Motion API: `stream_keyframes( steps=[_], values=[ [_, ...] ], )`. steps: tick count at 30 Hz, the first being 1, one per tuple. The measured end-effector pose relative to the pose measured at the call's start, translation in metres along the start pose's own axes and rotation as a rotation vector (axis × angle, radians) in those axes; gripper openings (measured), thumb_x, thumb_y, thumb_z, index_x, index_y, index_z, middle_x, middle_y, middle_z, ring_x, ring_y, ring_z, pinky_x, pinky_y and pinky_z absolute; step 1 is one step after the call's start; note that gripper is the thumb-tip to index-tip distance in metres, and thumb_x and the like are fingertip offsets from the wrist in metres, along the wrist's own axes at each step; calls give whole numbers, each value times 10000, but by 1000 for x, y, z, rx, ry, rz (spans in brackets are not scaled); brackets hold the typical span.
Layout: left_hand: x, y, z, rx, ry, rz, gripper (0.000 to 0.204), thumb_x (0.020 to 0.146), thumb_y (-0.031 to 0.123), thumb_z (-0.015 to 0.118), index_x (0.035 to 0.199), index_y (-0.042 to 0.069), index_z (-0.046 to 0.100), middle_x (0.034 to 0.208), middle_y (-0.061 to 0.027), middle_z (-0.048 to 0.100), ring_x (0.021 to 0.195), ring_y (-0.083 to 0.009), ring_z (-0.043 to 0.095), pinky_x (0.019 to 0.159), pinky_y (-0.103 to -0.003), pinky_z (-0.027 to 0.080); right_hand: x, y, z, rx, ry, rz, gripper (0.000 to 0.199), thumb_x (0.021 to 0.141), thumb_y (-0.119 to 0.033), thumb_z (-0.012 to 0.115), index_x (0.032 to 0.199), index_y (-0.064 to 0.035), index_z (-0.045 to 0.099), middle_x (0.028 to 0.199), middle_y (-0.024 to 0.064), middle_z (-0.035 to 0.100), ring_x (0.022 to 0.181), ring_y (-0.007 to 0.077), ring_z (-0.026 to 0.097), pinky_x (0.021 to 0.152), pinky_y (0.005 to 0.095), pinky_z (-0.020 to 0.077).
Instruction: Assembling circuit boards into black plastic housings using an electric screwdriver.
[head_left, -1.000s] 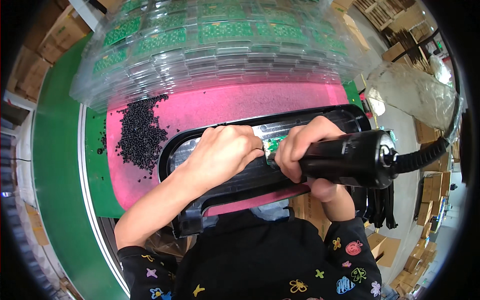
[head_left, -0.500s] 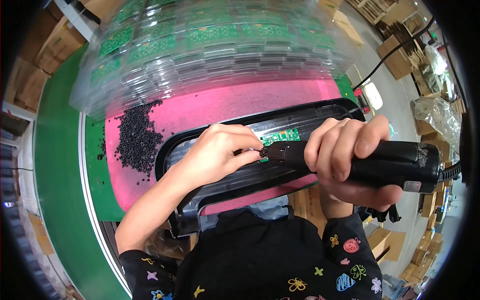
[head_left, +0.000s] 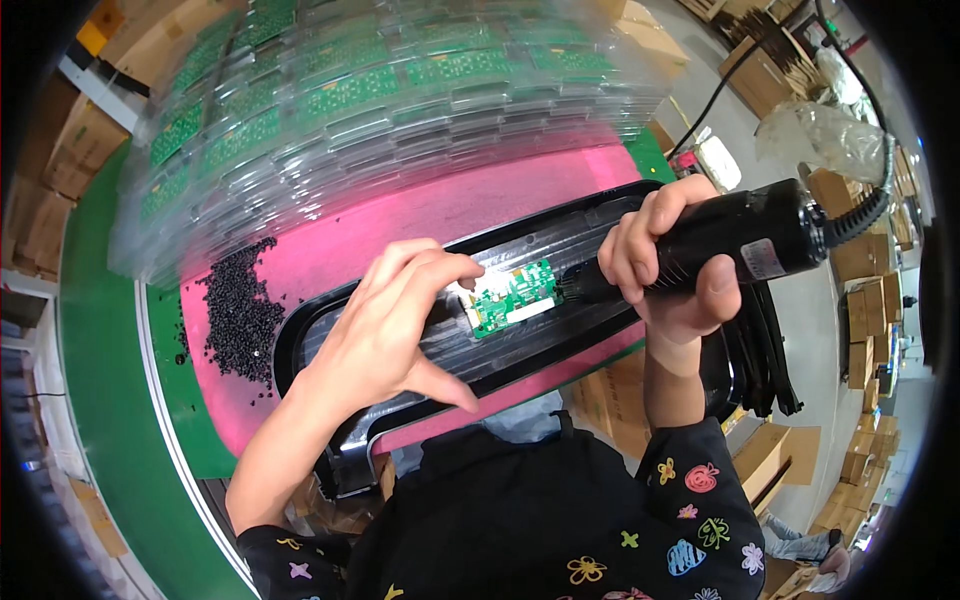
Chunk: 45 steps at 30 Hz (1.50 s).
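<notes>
Head view: small green circuit board (head_left: 513,295), white connector edge, in black housing (head_left: 600,225).

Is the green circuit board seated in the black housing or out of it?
In. The green circuit board lies flat inside the black housing, left hand fingertips at its edge, the electric screwdriver in the right hand beside it.
</notes>
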<state>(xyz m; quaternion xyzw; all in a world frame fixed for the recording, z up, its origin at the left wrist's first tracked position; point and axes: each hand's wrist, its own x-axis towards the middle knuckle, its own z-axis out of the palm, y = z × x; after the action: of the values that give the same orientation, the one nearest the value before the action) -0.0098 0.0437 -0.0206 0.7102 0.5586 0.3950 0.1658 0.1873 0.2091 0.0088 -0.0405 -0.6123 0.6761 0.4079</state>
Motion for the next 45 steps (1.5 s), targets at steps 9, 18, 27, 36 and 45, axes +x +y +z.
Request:
stream_keyframes(
  steps=[9,18,27,36,45],
  values=[
    [-12,-13,5,189,307,104,302,852,220,561,981,75,329,1048,-193,534,889,-253,421,841,-426,318,-2,9,-9,168,17,5,505,828,-394,716,1019,-2,462,640,69,492,492,117,443,460,243,386],
    [-7,16,-24,248,594,96,391,662,-164,450,1010,4,396,886,-161,529,767,-228,504,718,-334,426,2,21,-6,236,-160,52,437,787,-266,774,958,3,475,657,55,531,520,91,486,466,230,411],
    [-90,55,-56,280,475,-799,104,932,37,535,875,-23,597,564,-68,579,508,-106,554,487,-259,421,9,15,-17,260,-102,172,505,771,-412,746,988,-10,531,625,45,508,475,118,450,435,262,360],
    [-175,96,10,-484,333,-1205,364,944,177,625,631,1,568,506,-53,597,446,-99,597,414,-226,421,31,2,-18,459,520,415,145,899,-133,614,1011,-59,558,935,81,602,939,225,591,829,482,532],
    [-205,65,79,-1267,377,-994,1020,831,766,342,1258,-156,435,959,-304,658,795,-414,679,649,-382,562,-39,-46,-24,-13,428,152,434,868,-16,609,1290,-11,507,1131,16,519,974,78,458,827,238,423]
  ],
)
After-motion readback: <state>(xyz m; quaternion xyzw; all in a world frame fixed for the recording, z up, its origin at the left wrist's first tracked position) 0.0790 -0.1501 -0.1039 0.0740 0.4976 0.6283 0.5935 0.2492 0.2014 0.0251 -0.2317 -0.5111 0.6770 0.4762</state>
